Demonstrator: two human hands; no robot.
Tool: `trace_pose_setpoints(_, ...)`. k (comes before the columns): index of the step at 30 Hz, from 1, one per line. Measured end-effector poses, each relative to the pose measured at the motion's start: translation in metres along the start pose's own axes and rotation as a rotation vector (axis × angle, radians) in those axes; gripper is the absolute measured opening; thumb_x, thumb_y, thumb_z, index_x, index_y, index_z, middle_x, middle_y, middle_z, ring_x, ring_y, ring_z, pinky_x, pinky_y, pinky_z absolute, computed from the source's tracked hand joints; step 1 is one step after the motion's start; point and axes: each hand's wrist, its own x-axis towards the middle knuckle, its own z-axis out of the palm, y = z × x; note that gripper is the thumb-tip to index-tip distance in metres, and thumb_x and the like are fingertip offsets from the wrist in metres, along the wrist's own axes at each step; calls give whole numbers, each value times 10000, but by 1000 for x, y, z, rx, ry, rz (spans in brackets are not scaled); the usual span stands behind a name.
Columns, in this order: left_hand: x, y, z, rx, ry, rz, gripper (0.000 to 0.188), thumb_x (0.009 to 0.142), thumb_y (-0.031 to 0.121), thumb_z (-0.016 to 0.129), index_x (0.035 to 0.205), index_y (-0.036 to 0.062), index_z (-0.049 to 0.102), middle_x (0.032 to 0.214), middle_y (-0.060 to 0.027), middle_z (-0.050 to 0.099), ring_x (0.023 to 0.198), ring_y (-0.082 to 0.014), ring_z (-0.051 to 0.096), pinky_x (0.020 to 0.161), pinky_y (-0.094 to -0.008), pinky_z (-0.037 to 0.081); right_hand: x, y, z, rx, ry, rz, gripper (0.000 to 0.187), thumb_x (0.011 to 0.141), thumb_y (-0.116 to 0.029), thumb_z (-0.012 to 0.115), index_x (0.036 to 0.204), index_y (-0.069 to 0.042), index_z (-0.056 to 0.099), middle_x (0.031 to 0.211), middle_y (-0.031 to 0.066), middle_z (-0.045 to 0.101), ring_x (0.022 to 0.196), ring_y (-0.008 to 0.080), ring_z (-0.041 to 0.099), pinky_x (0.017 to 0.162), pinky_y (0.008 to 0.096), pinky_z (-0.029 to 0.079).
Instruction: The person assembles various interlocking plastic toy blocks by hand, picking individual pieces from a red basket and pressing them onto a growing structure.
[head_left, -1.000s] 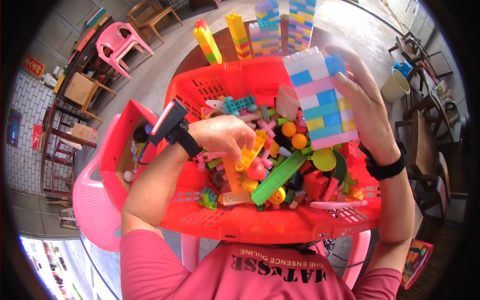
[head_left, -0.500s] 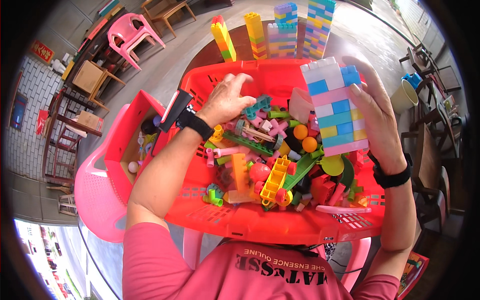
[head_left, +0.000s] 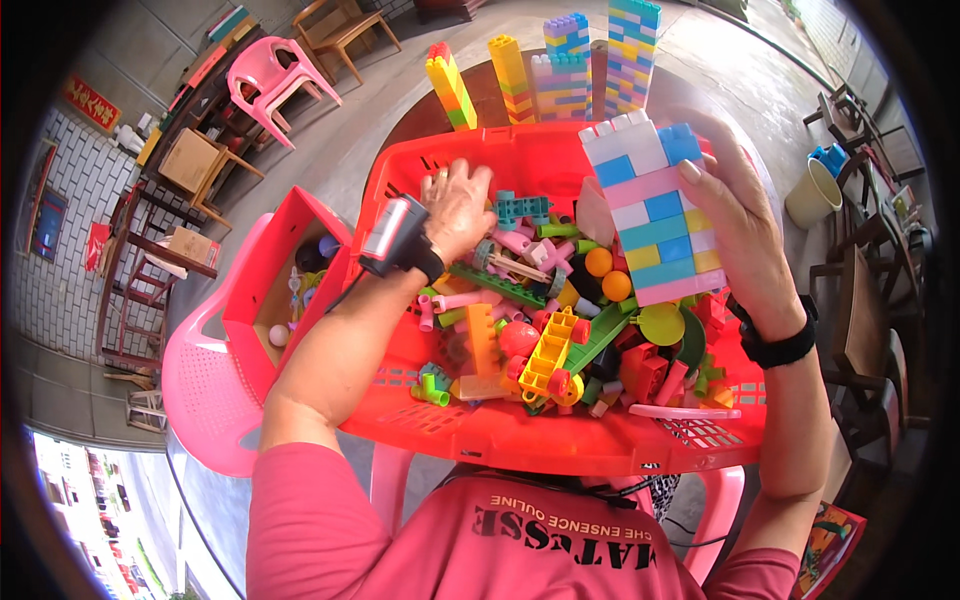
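My right hand (head_left: 738, 205) grips a flat panel of stacked toy building blocks (head_left: 655, 215), white, blue, pink, lilac and yellow, holding it by its right side above the basket. My left hand (head_left: 458, 215) reaches down into the far left part of the red plastic basket (head_left: 560, 440). Its fingers are bent and slightly apart, with the tips out of sight and nothing seen in them. Beside it lies a teal toy piece (head_left: 522, 208). A yellow toy car base (head_left: 547, 360), orange balls (head_left: 598, 262), a green bar (head_left: 600, 340) and several loose pieces fill the basket.
Behind the basket, several block towers (head_left: 515, 85) stand on a dark round table (head_left: 400, 125). A red box (head_left: 255, 310) with small toys rests on a pink chair (head_left: 205, 400) at the left. Wooden chairs (head_left: 850, 310) and a pale bin (head_left: 812, 195) are at the right.
My left hand has turned and lowered further into the basket, its fingers now pointing down. My right hand has brought the block panel slightly left. The view has shifted a little.
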Motion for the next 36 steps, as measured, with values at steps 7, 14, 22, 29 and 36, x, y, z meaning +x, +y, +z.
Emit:
trace_pose_setpoints(7,-13,44,22,-167,99,508,119,757,155,661,869,139,698,973,-94,547,925,-290,597,804,-420,472,4,5,3,56,-55,30,463,985,-123,593,1405,-64,407,1013,66,635,958,100,590,838,260,487)
trace_pose_setpoints(14,-21,46,30,-119,89,504,245,911,343,576,812,179,729,1012,-95,583,988,-258,586,821,-413,432,1,12,3,94,-128,30,523,929,-42,660,1391,-73,417,966,43,625,907,80,597,785,242,497)
trace_pose_setpoints(22,-16,42,27,-83,82,478,215,741,254,699,917,130,708,1053,-110,569,1030,-307,593,862,-442,457,3,16,3,-8,-128,20,489,909,-53,681,1349,-66,469,905,25,619,856,70,583,750,250,490)
trace_pose_setpoints(29,7,22,-3,-636,153,233,197,738,159,690,863,26,616,879,-148,593,882,-321,622,796,-398,507,3,15,2,49,-140,24,472,928,-51,655,1354,-46,454,977,50,648,926,94,608,808,260,505)
trace_pose_setpoints(36,15,-2,-15,-1037,28,-88,240,854,162,667,1058,47,611,858,-85,688,768,-191,683,701,-324,552,4,10,2,55,-135,58,490,945,-86,642,1385,-50,429,1055,86,669,992,113,622,858,261,510)
